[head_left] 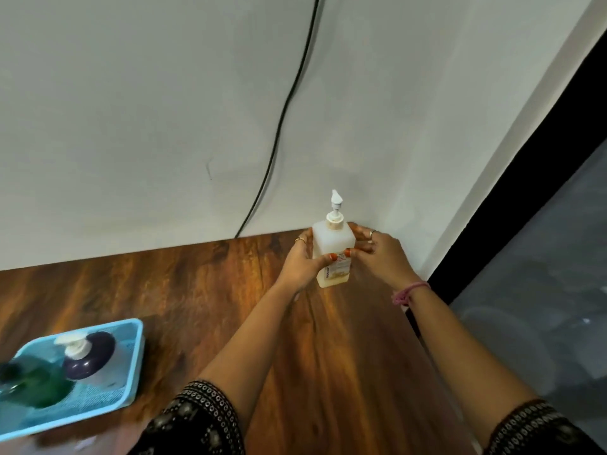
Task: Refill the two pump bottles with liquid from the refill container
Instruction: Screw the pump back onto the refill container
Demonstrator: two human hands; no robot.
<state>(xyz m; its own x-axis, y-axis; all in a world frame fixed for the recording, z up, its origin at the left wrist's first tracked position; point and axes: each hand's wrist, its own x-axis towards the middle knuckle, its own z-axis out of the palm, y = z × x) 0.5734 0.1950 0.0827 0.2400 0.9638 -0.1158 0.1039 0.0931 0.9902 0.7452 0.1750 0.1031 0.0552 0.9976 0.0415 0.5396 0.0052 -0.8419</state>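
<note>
1. Both arms are bare from the wrist to near the elbow, where short dark sleeves begin.
2. The left sleeve point(193, 418) is black, with bands of small pale ring-shaped prints along its hem.
3. The right sleeve point(532, 428) carries the same black-and-pale pattern.
4. A pink thread bracelet point(409, 292), knotted, circles the right wrist.
5. The right hand point(377, 254) wears a silver-coloured ring point(372, 232).
6. The left hand point(303, 261) wears a gold-coloured ring point(299, 239).
7. The visible nails are painted orange-red.

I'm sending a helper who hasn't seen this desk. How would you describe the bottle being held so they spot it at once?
Follow the wooden table to its far right corner by the white wall. There, the left hand and right hand hold a square, translucent white pump bottle. The other pump bottle, in the blue tray, is round and dark-topped.
</note>
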